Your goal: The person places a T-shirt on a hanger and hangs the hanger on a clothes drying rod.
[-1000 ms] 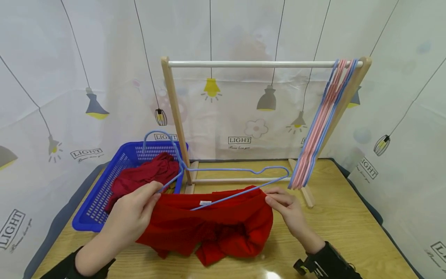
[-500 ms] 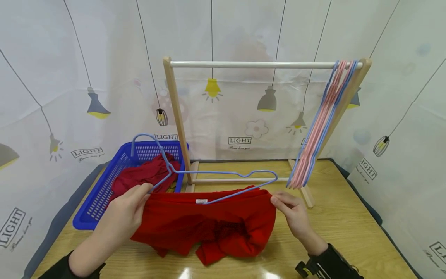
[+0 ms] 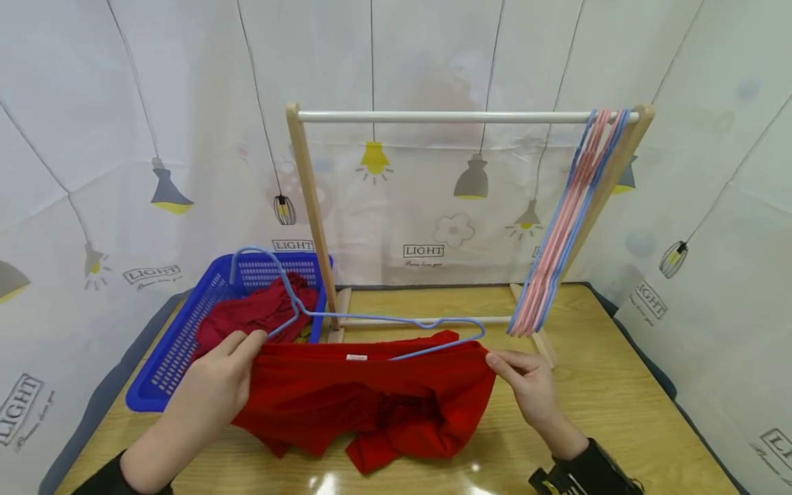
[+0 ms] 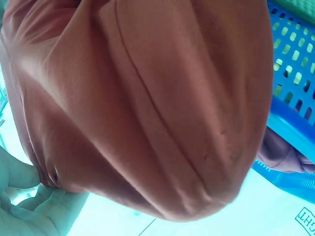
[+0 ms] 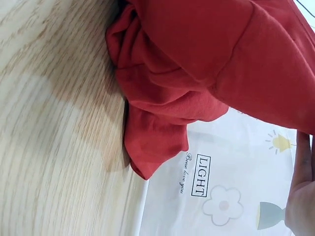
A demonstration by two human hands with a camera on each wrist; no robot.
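A red garment (image 3: 365,392), apparently trousers with a white label inside the waist, is stretched between both hands, its lower part bunched near the table. My left hand (image 3: 213,385) grips the left end of the waist together with a blue clothes hanger (image 3: 371,316). The hanger's hook points up and left, and its lower bar runs down inside the waist opening. At the waist's right corner my right hand (image 3: 529,385) pinches the cloth between thumb and fingers. In the left wrist view the cloth (image 4: 147,108) hides the hanger.
Behind on the left stands a blue basket (image 3: 157,371) with dark red cloth (image 3: 247,313) in it. A rack with a white rail (image 3: 433,117) and wooden posts stands at the back. Several pink and blue hangers (image 3: 566,227) hang at its right end.
The hanger has shifted left and lower, its right end coming down closer to the waist opening. My hands have moved apart, pulling the waist wider.
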